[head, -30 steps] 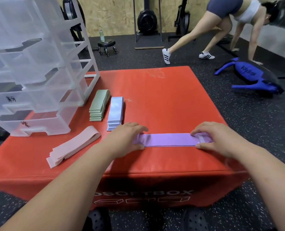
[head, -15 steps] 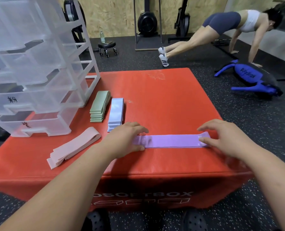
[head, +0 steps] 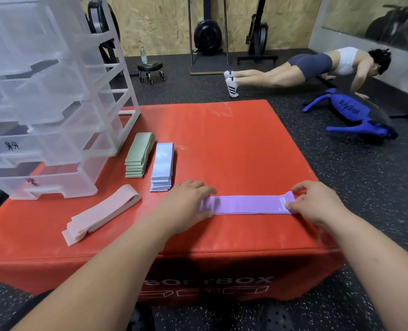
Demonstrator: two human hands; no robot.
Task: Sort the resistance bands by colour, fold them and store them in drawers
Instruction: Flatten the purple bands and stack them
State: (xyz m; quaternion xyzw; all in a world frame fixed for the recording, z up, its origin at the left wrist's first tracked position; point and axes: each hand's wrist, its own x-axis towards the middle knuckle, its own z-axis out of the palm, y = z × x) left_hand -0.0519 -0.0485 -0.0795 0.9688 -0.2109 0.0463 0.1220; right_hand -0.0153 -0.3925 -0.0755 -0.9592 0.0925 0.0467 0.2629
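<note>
Red box (head: pixel 234 144) lettered SOFTBOX, left hand (head: pixel 186 206) flat on purple band (head: pixel 246 204), right hand (head: pixel 317 204) pinching its end

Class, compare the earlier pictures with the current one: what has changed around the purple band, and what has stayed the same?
The right hand opened over the purple band, then pinched its right end, lifting it slightly. The left hand stays pressed on the left end. The green pile, blue pile and pink pile have not moved.

Speckled black floor (head: pixel 341 177), plywood wall (head: pixel 164 20).
</note>
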